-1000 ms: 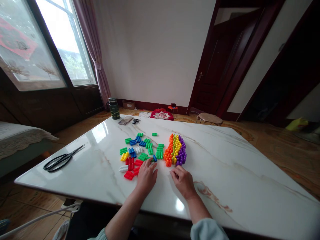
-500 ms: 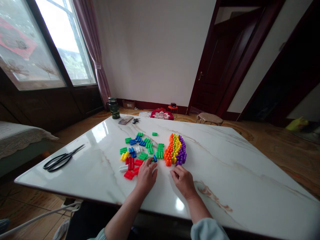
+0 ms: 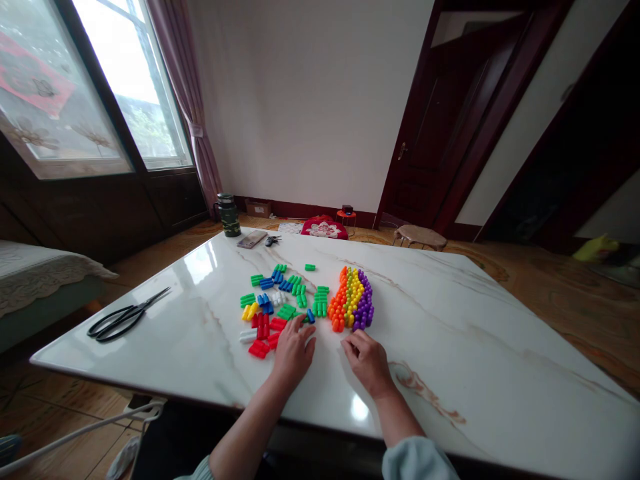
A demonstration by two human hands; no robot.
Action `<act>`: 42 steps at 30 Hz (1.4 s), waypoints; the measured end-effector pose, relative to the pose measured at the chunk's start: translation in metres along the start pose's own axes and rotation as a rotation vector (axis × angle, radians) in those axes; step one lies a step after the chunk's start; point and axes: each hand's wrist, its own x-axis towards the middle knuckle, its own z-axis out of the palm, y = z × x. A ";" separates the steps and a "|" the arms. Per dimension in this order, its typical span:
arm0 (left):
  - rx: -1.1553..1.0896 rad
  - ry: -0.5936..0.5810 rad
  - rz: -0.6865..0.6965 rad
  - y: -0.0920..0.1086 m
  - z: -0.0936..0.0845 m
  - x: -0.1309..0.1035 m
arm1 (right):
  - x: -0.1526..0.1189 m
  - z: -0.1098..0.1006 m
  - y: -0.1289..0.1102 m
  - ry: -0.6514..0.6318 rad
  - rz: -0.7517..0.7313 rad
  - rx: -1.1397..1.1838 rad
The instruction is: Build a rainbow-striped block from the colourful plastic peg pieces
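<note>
My left hand (image 3: pixel 294 351) lies on the table with its fingers apart, holding nothing I can see. Its fingertips are beside green plastic pieces (image 3: pixel 287 312), a small blue piece (image 3: pixel 311 316) and red pieces (image 3: pixel 263 325). My right hand (image 3: pixel 367 362) rests with curled fingers just in front of a set of beaded pieces. Whatever is under those fingers, if anything, is hidden. The beaded set stands in orange (image 3: pixel 338 313), yellow (image 3: pixel 355 293) and purple (image 3: pixel 367 303) bands. More green pieces (image 3: pixel 321 303) stand at its left side.
Loose blue (image 3: pixel 265 304), yellow (image 3: pixel 250 311) and white pieces (image 3: pixel 247 336) lie on the left. Black-handled scissors (image 3: pixel 125 317) rest near the left edge of the marble-patterned table (image 3: pixel 480 360). A phone (image 3: pixel 252 239), keys (image 3: pixel 273 241) and a camouflage flask (image 3: pixel 229 217) occupy the far corner.
</note>
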 end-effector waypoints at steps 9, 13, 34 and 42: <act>0.009 -0.006 0.008 -0.001 0.000 0.000 | 0.001 -0.001 -0.001 -0.004 0.014 0.013; 0.014 -0.009 0.006 -0.001 0.000 0.000 | 0.001 -0.001 0.000 -0.009 0.021 0.014; -0.089 0.070 0.043 -0.005 -0.033 0.015 | 0.001 0.001 0.000 -0.013 0.027 -0.045; 0.287 0.111 -0.394 -0.103 -0.077 0.078 | 0.002 0.004 0.000 -0.009 0.029 -0.115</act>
